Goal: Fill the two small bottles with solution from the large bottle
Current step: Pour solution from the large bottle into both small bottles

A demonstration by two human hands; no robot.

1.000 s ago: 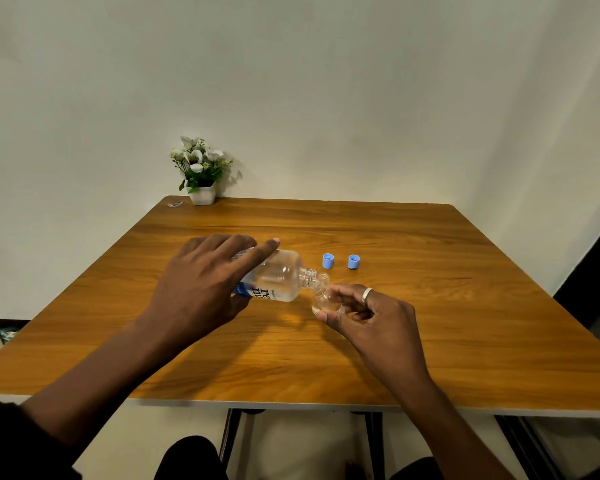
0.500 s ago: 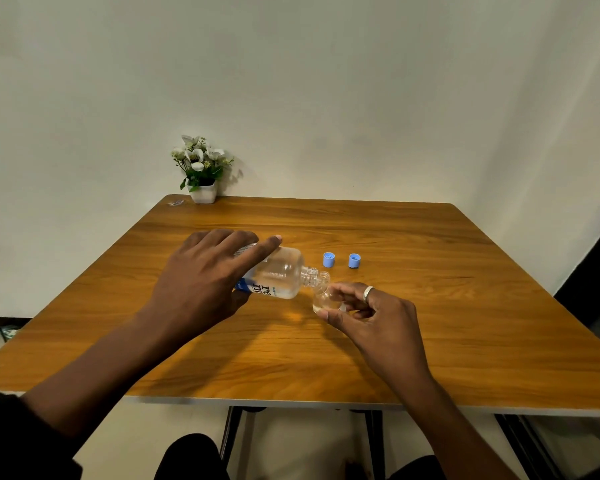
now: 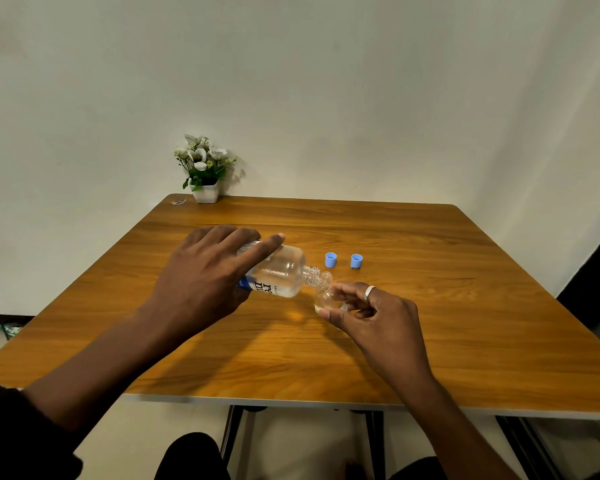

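Observation:
My left hand [image 3: 208, 282] grips the large clear bottle [image 3: 284, 275], which has a white and blue label. The bottle lies tipped almost flat, its open threaded neck pointing right. That neck touches the mouth of a small clear bottle [image 3: 324, 299], which my right hand [image 3: 374, 315] pinches between thumb and fingers just above the table [image 3: 430, 323]. A little liquid shows in the small bottle's bottom. I see only this one small bottle; my hands may hide another.
Two small blue caps [image 3: 330, 260] [image 3: 356, 261] stand on the table just behind the bottles. A white pot of flowers [image 3: 205, 171] sits at the far left corner against the wall, with a small scrap [image 3: 179, 202] beside it.
The large bottle has tipped slightly further and my left hand has risen a little. The small bottle stays in place under the neck.

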